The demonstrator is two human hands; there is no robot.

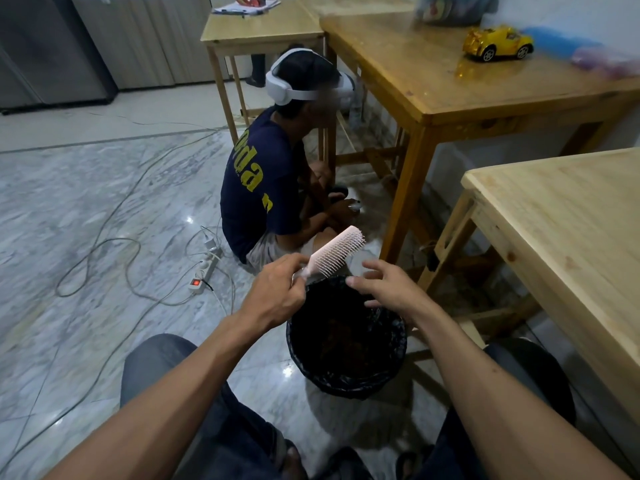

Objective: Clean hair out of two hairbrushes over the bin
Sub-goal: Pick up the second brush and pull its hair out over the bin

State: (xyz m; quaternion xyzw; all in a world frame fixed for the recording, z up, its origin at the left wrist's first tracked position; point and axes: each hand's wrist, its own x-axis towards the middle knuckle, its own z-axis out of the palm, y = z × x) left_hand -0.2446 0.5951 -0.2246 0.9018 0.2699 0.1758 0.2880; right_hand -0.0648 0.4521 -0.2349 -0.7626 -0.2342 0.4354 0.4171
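A pale pink hairbrush [335, 252] points up and to the right above the far rim of the bin, bristles facing right and down. My left hand [277, 292] grips its handle. My right hand [384, 285] hovers just right of the bristles with its fingers spread and relaxed, holding nothing that I can make out. Below both hands stands a round bin [398, 341] lined with a black bag, with dark brownish clumps inside. Only one brush is in view.
A person in a dark blue shirt and white headset [263, 188] crouches just beyond the bin. Wooden tables [554, 237] stand to the right, one with a yellow toy car [497, 43]. A power strip [204, 268] and cables lie on the marble floor at left.
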